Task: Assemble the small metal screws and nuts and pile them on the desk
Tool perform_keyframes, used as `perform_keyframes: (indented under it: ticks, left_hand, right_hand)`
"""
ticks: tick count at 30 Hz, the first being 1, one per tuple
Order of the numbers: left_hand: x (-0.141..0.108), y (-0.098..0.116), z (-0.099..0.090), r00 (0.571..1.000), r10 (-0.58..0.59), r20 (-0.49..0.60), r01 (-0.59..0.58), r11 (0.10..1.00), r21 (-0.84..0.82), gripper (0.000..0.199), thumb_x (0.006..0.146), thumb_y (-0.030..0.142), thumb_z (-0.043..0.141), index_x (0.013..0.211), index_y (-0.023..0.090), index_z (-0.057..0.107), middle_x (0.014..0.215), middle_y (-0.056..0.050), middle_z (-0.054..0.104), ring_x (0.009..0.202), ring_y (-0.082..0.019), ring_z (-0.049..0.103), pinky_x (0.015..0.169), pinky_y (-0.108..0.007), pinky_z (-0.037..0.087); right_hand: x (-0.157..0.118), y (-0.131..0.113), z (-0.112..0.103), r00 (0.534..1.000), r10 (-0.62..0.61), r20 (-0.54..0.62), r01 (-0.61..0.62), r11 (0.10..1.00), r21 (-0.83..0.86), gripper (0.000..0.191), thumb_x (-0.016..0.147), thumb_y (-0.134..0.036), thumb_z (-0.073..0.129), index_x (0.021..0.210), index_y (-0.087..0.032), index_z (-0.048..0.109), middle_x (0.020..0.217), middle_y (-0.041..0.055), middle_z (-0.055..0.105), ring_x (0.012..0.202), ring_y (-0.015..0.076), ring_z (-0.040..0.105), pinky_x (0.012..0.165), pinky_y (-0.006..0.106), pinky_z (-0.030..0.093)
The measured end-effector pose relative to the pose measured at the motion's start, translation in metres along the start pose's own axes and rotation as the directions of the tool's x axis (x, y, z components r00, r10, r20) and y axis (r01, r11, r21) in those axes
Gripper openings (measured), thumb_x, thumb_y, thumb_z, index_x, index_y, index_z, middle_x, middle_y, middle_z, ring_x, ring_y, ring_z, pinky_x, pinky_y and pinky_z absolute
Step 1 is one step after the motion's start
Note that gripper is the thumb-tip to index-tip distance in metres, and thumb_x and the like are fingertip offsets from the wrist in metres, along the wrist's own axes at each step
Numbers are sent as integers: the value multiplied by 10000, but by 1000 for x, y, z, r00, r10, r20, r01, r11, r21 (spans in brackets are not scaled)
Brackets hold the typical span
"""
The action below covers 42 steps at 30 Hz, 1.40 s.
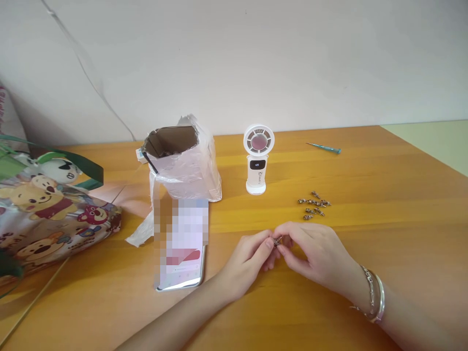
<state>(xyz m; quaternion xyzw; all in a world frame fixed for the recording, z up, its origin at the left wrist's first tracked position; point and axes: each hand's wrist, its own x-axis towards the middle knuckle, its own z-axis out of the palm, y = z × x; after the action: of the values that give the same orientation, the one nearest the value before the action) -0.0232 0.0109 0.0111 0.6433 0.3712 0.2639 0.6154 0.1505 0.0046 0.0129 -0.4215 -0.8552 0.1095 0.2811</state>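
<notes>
Both hands meet over the wooden table (358, 195), closed round one small metal fitting (278, 241). My left hand (250, 258) pinches it between thumb and forefinger from the left. From the right, my right hand (310, 251) grips it with thumb and fingertips; a bracelet and a bangle circle that wrist. Most of the fitting is covered by the fingers, so its exact kind is hard to make out. Just beyond my right hand lies a loose cluster of several similar small metal fittings (314, 202).
A white handheld fan (256, 168) stands upright behind my hands. Left of it are a plastic-lined box (183, 165) and a phone (185, 263). A blue-handled screwdriver (327, 148) lies at the back right. A cartoon-printed bag (54, 214) fills the left side.
</notes>
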Motion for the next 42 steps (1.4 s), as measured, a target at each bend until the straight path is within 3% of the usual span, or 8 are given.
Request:
perform_keyframes:
  ticks: [6,13,25,29,31,33,37,42]
  left_hand:
    - [0,0,0,998,48,28,-48,998,28,271,910,327,353,731,155,462,626,15,433,598,-112,414,586,-228,329]
    - [0,-1,3,1000,17,15,-18,1000,16,292,915,330,346,712,155,464,601,23,444,576,-106,409,576,-227,315]
    - [2,0,10,997,-73,-14,68,976,-205,301,873,344,406,653,150,478,504,31,449,506,-98,420,557,-218,352]
    - [0,1,8,999,-47,-10,44,976,-215,288,871,334,407,656,152,468,513,30,446,520,-103,411,566,-224,349]
    - [0,0,6,1000,-12,-4,11,978,-207,302,878,333,400,638,156,450,519,32,435,533,-103,404,572,-225,340]
    - [0,-2,4,1000,16,14,-12,981,-194,318,883,338,398,626,157,440,530,33,426,545,-102,395,579,-226,330]
    - [0,-5,2,997,12,79,1,987,-163,345,886,370,390,617,158,429,526,33,415,557,-107,380,580,-232,313]
    - [0,-7,2,994,7,113,6,993,-121,386,880,419,383,605,153,434,521,32,415,533,-98,359,554,-228,293]
  right_hand:
    - [-1,-1,2,996,-59,-66,54,996,-78,109,803,-144,447,847,-206,525,724,-8,657,602,113,592,533,232,385]
    - [1,-3,4,987,-83,-134,58,982,-182,124,791,-129,424,776,-195,529,616,-23,617,541,112,562,508,237,349]
    - [3,-5,12,971,-113,-210,72,978,-195,130,765,-116,405,720,-198,496,559,-26,561,491,112,488,492,232,328]
    - [2,-2,6,998,39,-40,-33,989,146,131,771,-110,439,839,-208,490,671,-32,609,588,103,560,557,214,399]
    - [3,-1,1,989,82,124,-122,921,370,172,793,-95,424,902,-219,473,712,-39,626,640,95,586,596,206,428]
    - [5,0,-4,969,83,232,-189,858,479,184,813,-90,404,927,-226,456,732,-40,638,668,97,594,615,214,439]
    - [4,1,-8,947,91,309,-231,862,452,151,801,-108,423,890,-229,435,751,-34,637,666,110,586,600,228,427]
    - [1,1,-4,956,81,280,-157,953,260,176,715,-95,446,814,-229,386,637,-64,569,524,97,507,512,216,363]
